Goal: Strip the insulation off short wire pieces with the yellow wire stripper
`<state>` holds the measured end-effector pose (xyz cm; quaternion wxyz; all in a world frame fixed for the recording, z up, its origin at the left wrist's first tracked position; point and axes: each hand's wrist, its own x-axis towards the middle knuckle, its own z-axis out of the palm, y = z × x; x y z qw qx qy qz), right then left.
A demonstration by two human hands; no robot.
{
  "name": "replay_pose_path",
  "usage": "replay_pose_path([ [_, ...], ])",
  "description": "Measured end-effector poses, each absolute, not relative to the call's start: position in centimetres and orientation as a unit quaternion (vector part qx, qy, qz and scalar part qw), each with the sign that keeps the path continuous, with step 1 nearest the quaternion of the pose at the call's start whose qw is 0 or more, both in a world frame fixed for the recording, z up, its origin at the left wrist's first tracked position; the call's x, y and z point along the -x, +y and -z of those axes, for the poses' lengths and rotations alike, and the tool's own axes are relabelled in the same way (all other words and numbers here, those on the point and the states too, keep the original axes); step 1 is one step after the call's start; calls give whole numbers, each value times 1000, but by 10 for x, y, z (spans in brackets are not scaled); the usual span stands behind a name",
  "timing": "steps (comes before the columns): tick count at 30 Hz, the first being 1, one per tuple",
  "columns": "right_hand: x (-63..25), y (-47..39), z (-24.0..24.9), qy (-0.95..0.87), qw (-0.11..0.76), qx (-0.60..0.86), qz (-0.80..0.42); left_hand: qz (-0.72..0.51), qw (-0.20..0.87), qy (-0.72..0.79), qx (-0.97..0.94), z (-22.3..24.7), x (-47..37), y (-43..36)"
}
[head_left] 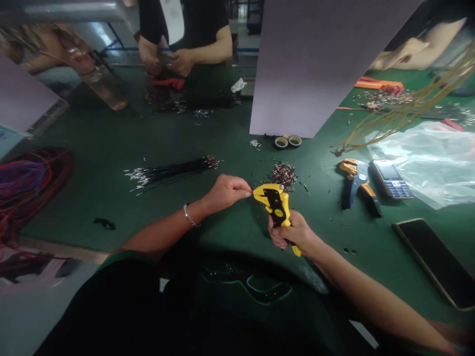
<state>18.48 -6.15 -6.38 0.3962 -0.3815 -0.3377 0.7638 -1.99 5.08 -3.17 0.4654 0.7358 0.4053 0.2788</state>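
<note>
"Green bench (pixel 222 128); why so close?"
"My right hand (pixel 293 230) grips the yellow wire stripper (pixel 276 202); my left hand (pixel 230 191) pinches what looks like thin wire (pixel 253 191) at its nose, probably for aim."

That dark short-sleeved top (pixel 122 301) has a green-edged left sleeve (pixel 118 258) and a pale-green-outlined print (pixel 256 291); a silvery bangle (pixel 188 215) circles the left wrist (pixel 196 212).

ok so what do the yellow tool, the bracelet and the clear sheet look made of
The yellow tool: hard plastic or painted metal, judging by its solid, smooth yellow and black surfaces. The bracelet: likely metal, smooth and silvery. The clear sheet: seemingly thin, glossy plastic film, as it is see-through, creased and catches highlights.
</note>
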Motion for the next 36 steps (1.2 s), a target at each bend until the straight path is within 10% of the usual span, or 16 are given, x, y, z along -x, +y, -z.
replay_pose_path([
  [7, -207, -45, 29, -299, 545, 382, -684, -313, 459, 433, -709, 29, 22, 51],
  [36, -194, -52, 68, -376, 443, 397, -710, -340, 654, 479, -477, 25, 6, 38],
])
